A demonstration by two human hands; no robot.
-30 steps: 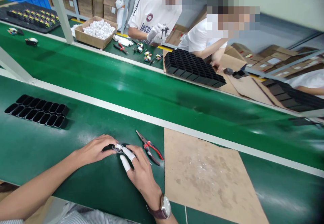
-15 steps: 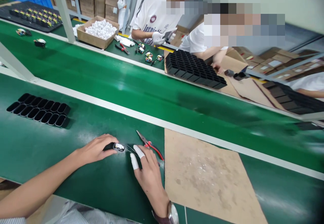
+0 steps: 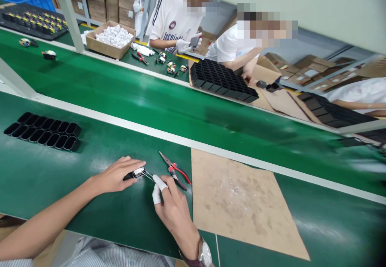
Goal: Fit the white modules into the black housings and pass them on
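My left hand (image 3: 116,175) is closed around the sides of a small black oval case (image 3: 129,175), tilted with its mouth toward my right hand. White and metallic parts (image 3: 139,172) show inside the mouth. My right hand (image 3: 175,206), with white finger cots on thumb and index finger, pinches what look like thin metal tweezers (image 3: 148,175). Their two slim legs reach to the case mouth; the exact contact is too small to make out. Just beyond my right hand lie red-and-black handled needle-nose pliers (image 3: 175,169) on the green bench (image 3: 126,214).
Two rows of black cases (image 3: 42,132) stand at left. A cardboard sheet (image 3: 241,202) lies at right. Past a white rail (image 3: 144,134) runs a green conveyor (image 3: 129,94). Across it, co-workers sit near a box of white pieces (image 3: 113,37) and a block of black cases (image 3: 223,80).
The fingers of my right hand have drawn closer together, and the tweezers' legs now meet the case mouth. The case stays in my left hand. The whole view has shifted slightly.
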